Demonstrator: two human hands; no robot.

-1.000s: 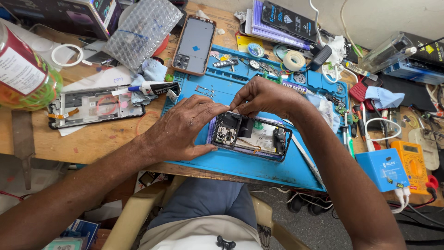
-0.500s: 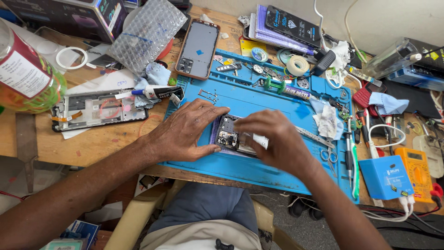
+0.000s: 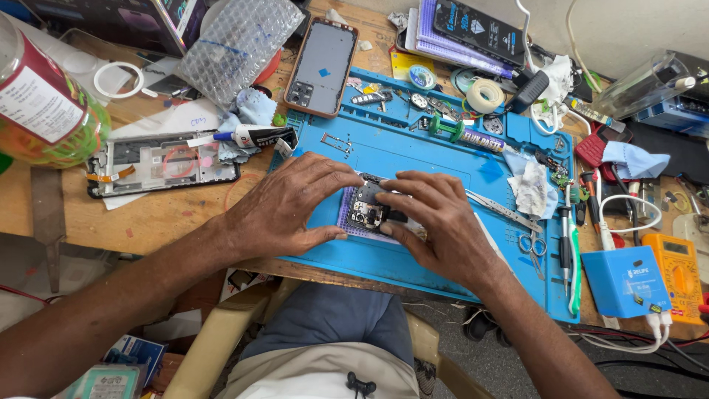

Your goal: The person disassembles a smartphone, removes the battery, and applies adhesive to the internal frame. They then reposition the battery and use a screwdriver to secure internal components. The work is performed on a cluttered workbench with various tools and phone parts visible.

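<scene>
An opened phone point(image 3: 367, 209) with its circuit boards showing lies on a blue work mat point(image 3: 413, 148) in front of me. My left hand point(image 3: 284, 207) rests flat on the mat at the phone's left end, thumb along the lower edge and fingers over the top edge. My right hand point(image 3: 443, 222) covers the phone's right half, fingers pressing down on it. Most of the phone body is hidden under my hands.
A stripped phone frame point(image 3: 159, 161) and a glue tube point(image 3: 247, 136) lie left of the mat. A phone back cover point(image 3: 323, 66) lies above. Tweezers point(image 3: 502, 210), scissors point(image 3: 528, 244), screwdrivers point(image 3: 565, 240), a blue box point(image 3: 624, 281) and a yellow multimeter point(image 3: 676, 273) sit right.
My right hand has slid down from the phone's top edge and now lies over its right half. My left hand stayed at the left end.
</scene>
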